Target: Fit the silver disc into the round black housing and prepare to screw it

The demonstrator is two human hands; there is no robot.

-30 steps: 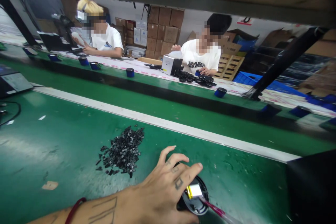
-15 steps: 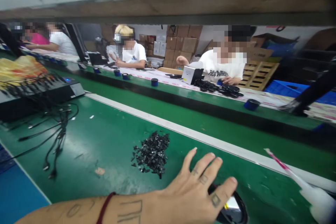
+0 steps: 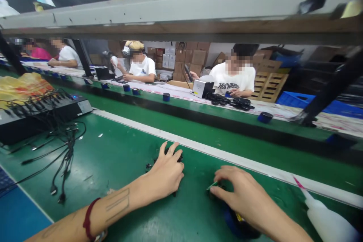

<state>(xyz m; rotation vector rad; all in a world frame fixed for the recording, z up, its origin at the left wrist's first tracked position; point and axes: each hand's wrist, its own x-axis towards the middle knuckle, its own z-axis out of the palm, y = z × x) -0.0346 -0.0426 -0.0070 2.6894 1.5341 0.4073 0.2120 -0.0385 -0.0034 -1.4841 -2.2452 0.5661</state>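
My left hand (image 3: 166, 174) lies palm down on a heap of small black parts (image 3: 149, 166), fingers curled into it and covering most of it; whether it holds any is hidden. My right hand (image 3: 241, 193) rests on the green belt (image 3: 119, 151) a little to the right, thumb and forefinger pinched around a small pale sliver (image 3: 212, 186). A round black and blue device (image 3: 236, 224) lies under my right wrist, mostly covered.
A white squeeze bottle with a pink nozzle (image 3: 326, 221) lies at the right. A black charging box (image 3: 42, 115) with trailing cables (image 3: 61, 147) sits at the left. Across the conveyor, seated people (image 3: 236, 79) work among blue cylinders (image 3: 265, 117). A shelf beam (image 3: 181, 15) runs overhead.
My left hand has left the round device and moved left onto the heap of black parts. My right hand has come into view and put down the squeeze bottle. The view has tilted up.
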